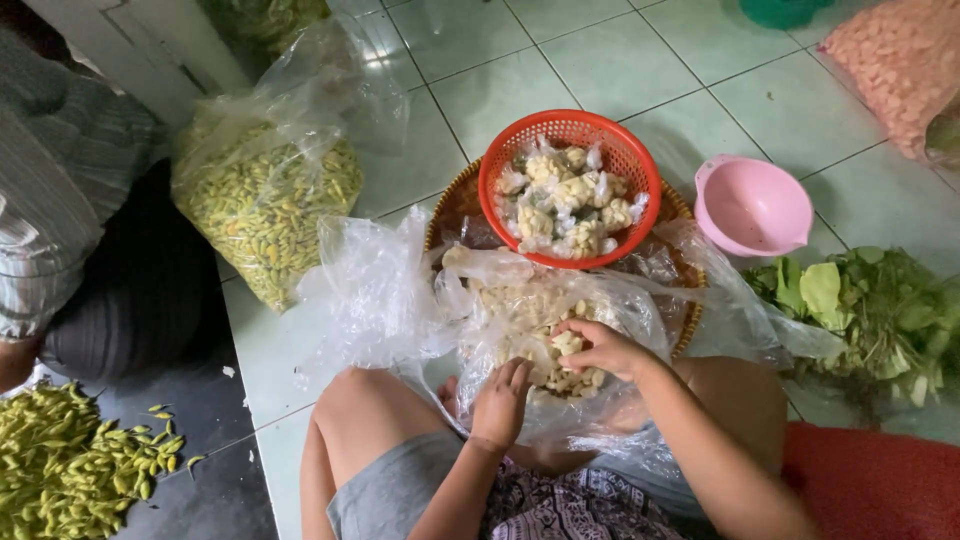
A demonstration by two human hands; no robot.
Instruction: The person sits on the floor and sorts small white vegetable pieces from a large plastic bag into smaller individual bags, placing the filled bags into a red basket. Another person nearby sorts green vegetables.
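Garlic cloves (548, 345) fill a clear plastic bag (600, 300) lying open between the person's knees, at the tiled floor's (560, 60) centre. The right hand (603, 347) pinches a few pale cloves, grip narrow around them; the left hand (500, 400) rests on the bag's edge at seven o'clock, fingers loosely curled, holding nothing. The cloves look light, hard and papery, likely easy to pinch singly, while the thin film seems slippery and floppy. At twelve o'clock stands a red basket (570, 130) of small packets.
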